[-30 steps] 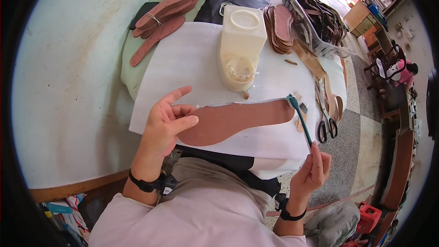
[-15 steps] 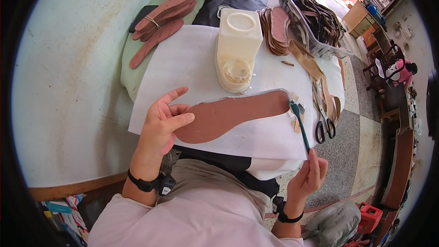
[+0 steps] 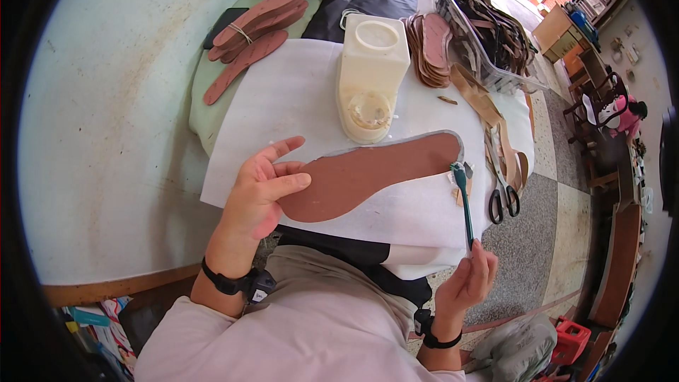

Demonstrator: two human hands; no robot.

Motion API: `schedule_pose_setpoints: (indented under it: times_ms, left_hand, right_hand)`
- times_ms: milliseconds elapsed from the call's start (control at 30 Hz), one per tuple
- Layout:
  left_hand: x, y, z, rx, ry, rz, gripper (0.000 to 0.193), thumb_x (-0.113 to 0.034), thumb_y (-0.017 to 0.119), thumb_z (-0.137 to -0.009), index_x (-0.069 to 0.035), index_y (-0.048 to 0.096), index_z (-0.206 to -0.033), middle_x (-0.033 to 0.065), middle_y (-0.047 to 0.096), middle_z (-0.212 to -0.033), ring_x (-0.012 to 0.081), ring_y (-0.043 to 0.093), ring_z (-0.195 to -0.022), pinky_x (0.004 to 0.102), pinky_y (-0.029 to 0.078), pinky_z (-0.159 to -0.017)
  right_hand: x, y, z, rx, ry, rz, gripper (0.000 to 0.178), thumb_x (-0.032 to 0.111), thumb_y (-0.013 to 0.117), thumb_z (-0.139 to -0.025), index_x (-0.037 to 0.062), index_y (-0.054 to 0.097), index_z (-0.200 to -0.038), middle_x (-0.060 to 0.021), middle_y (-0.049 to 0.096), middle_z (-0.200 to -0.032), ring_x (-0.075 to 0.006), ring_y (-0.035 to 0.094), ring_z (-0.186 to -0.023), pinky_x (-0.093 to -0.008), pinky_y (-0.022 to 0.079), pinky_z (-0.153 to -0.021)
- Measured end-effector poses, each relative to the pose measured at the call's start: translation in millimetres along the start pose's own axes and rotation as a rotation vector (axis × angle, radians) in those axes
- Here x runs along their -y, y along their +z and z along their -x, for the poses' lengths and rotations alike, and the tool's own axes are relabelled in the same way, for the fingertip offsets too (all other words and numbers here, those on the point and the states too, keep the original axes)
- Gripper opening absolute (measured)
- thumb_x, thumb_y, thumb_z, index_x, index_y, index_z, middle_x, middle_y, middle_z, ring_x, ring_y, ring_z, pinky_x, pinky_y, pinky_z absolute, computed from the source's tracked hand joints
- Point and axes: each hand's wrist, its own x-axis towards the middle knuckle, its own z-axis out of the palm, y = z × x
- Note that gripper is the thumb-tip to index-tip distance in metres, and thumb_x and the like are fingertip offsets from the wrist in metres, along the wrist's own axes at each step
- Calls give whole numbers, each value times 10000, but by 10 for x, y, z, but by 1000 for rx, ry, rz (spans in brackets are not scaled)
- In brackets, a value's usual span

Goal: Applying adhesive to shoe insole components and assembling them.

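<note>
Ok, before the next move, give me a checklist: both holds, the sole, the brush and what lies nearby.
1. Left hand gripping the sole by its wide end: ok.
2. Right hand holding the brush by its handle: ok.
3. Left hand well away from the brush's bristles: ok, they are at the sole's opposite end.
4. Bristles touching the sole: cannot tell; they are right by its narrow end.
5. Scissors out of the brush's way: ok, they lie to its right.
6. White container upright, beyond the sole: ok.
</note>
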Motion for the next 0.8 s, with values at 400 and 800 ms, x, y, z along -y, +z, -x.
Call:
schedule_pose_setpoints:
  times_ms: [400,800]
  left_hand:
    - [45,63,-8,22,-17,10,721,30,715,-875,109,362,-1498,129,735,-1072,156,690,-994,307,517,-933]
    - [28,111,-52,19,11,48,702,44,721,-877,92,386,-1492,122,733,-1065,153,690,-983,300,519,-925]
  right_hand:
    - [157,115,64,112,-25,-149,236,42,584,-999,-19,688,-1202,-99,582,-865,-194,507,-728,-313,391,-619]
    - [313,138,95,242,-99,-284,353,-71,623,-844,20,717,-1171,-72,562,-779,-210,488,-655,-323,371,-573]
